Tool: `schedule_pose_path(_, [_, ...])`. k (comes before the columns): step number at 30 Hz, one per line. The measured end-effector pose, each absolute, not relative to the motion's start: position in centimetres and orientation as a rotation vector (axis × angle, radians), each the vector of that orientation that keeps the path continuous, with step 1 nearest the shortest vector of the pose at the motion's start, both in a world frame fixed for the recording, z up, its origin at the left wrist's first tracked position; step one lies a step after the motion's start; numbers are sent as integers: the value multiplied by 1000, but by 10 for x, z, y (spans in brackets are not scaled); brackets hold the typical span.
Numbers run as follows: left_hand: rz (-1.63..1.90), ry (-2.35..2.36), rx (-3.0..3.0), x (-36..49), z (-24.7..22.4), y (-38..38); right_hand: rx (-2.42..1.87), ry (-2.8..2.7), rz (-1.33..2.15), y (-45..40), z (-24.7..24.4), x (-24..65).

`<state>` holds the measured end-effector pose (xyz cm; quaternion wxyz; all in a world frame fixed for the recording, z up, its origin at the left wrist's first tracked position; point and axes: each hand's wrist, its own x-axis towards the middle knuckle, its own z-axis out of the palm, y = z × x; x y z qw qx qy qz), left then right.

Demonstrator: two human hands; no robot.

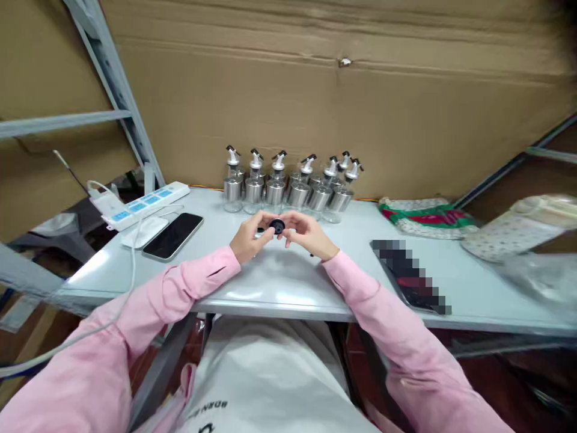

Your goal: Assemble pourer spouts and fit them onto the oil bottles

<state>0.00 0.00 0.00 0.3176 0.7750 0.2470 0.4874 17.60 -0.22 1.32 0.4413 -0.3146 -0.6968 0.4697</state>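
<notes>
Black disc [277, 227] with a raised centre, held just above the near-middle part of a pale tabletop [279, 270], between a person's two bare hands. The left hand [252, 236] is closed on the disc, thumb laid against its left edge and fingers curled behind. The right hand [311, 234] bends inward from the other side, fingertips at the disc's right edge; whether they clamp it or merely touch it cannot be told. Pink sleeves [211, 273] cover both forearms. Beyond the hands, a close-set group of glass bottles [274, 192] with metal bands stands toward the back edge, each visible spout [309, 163] pale with a dark tip. To the left lies a dark-screened phone [174, 236], with a white block [144, 232] just beside it and a white power strip [151, 204] with blue panels behind; a white cable [133, 270] passes over the left sleeve. To the right lies a dark flat object [403, 273], partly pixelated; farther out are a green, red and white cloth [424, 218], a spotted pale bundle [509, 231] and a blurred clear plastic bag [538, 279]. Brown cardboard [279, 102] forms the backdrop; a grey metal frame [119, 72] rises at left.
</notes>
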Motion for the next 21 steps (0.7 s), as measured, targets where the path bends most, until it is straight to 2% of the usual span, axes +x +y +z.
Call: schedule_pose_path(21, [1177,621,2086,3,2,-5,-880,-1888,943,-10,19,175])
